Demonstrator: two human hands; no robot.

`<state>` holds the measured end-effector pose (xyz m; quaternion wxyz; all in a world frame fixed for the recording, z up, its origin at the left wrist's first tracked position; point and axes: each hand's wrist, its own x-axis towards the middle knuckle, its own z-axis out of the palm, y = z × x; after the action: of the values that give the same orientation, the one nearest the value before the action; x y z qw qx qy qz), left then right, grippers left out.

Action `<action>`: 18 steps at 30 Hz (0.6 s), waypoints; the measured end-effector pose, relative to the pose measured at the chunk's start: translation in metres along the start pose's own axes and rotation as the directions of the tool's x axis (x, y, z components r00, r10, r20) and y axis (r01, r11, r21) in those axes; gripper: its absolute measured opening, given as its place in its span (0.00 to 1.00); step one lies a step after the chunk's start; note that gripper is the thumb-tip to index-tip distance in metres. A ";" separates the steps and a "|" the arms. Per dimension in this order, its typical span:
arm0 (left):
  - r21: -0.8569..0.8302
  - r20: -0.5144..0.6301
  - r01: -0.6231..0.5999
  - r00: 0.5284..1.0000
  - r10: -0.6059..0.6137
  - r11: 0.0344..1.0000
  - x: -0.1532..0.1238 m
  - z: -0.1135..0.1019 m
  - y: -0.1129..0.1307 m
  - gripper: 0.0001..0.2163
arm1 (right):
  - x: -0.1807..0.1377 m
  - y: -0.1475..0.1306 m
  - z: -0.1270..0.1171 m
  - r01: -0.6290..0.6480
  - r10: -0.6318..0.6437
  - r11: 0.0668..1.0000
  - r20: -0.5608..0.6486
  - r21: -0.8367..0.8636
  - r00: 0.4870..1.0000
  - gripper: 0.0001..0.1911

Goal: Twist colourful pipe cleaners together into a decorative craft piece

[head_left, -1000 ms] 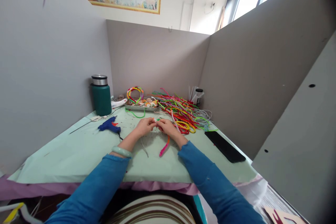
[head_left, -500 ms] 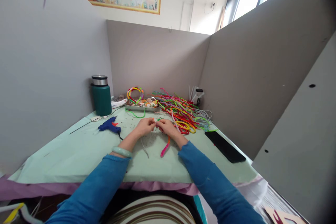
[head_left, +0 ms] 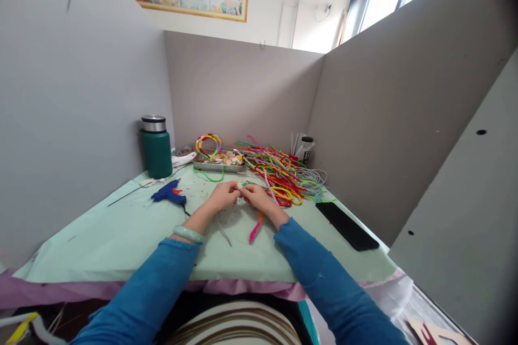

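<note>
The loose ends of the pink-and-orange pipe cleaner (head_left: 255, 230) and the grey wire (head_left: 224, 232) have shifted slightly rightward. Both hang below the hands, the pipe cleaner under the right hand (head_left: 259, 197), the wire nearer the left hand (head_left: 222, 196). The hands meet, fingertips pinched on a small piece (head_left: 239, 185), mostly hidden. Left of them lies a blue glue gun (head_left: 168, 192); beyond them, a metal tray (head_left: 218, 167); to their right, a black slab (head_left: 347, 226).

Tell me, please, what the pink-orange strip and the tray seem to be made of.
The pink-orange strip: probably matt, fuzzy chenille, judging by its soft-looking edge. The tray: likely plain metal, its grey wall showing a dull shine.
</note>
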<state>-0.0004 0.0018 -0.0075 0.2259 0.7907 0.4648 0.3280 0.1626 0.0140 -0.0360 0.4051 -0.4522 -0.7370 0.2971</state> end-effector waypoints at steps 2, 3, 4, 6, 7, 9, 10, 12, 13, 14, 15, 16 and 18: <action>-0.003 0.003 -0.004 1.000 0.004 1.000 0.000 0.000 0.000 0.10 | 0.000 0.000 0.000 -0.002 0.002 1.000 0.010 -0.001 1.000 0.16; -0.001 0.004 -0.007 1.000 0.007 1.000 0.000 0.000 0.000 0.10 | -0.001 0.000 0.000 -0.002 0.002 1.000 0.013 -0.002 1.000 0.16; 0.002 0.004 -0.012 1.000 0.012 1.000 0.000 -0.001 0.000 0.10 | -0.001 0.000 0.000 -0.001 0.001 1.000 0.015 -0.001 1.000 0.16; 0.009 0.003 -0.013 1.000 0.013 1.000 0.001 -0.001 0.000 0.10 | -0.001 -0.001 0.000 -0.002 0.002 1.000 0.014 0.007 1.000 0.17; 0.014 0.002 -0.009 1.000 0.009 1.000 0.001 -0.001 -0.001 0.10 | -0.002 -0.002 0.000 -0.004 0.004 1.000 0.013 0.014 1.000 0.17; 0.018 0.000 0.008 1.000 -0.008 1.000 0.001 -0.001 -0.001 0.10 | -0.002 -0.003 -0.001 -0.013 0.013 0.999 0.009 0.029 1.000 0.17; 0.016 0.000 0.017 1.000 -0.017 1.000 0.001 -0.001 -0.002 0.10 | -0.002 -0.004 -0.001 -0.017 0.017 0.999 0.006 0.034 1.000 0.17; 0.007 0.001 0.027 1.000 -0.027 1.000 0.003 0.001 -0.005 0.10 | -0.002 -0.004 -0.002 -0.023 0.023 0.999 -0.003 0.032 1.000 0.15; 0.002 0.002 0.029 1.000 -0.029 1.000 0.003 0.002 -0.007 0.10 | -0.002 -0.003 -0.002 -0.026 0.026 0.999 -0.008 0.028 1.000 0.15; 0.000 0.000 0.029 1.000 -0.029 1.000 0.004 0.004 -0.008 0.10 | -0.002 -0.003 -0.002 -0.027 0.028 0.999 -0.013 0.023 1.000 0.14; -0.003 -0.001 0.028 1.000 -0.028 1.000 0.005 0.005 -0.010 0.10 | -0.001 -0.002 -0.003 -0.027 0.027 0.999 -0.020 0.017 0.999 0.14; -0.006 -0.004 0.028 1.000 -0.028 1.000 0.005 0.006 -0.012 0.10 | -0.001 -0.001 -0.003 -0.024 0.024 1.000 -0.027 0.011 0.999 0.14; -0.008 -0.009 0.033 0.999 -0.033 0.999 0.006 0.006 -0.012 0.11 | 0.000 0.001 -0.003 -0.015 0.015 1.000 -0.043 -0.002 0.999 0.13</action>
<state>-0.0011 0.0122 -0.0184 0.2325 0.7805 0.4776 0.3295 0.1658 0.0151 -0.0354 0.4183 -0.4644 -0.7251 0.2892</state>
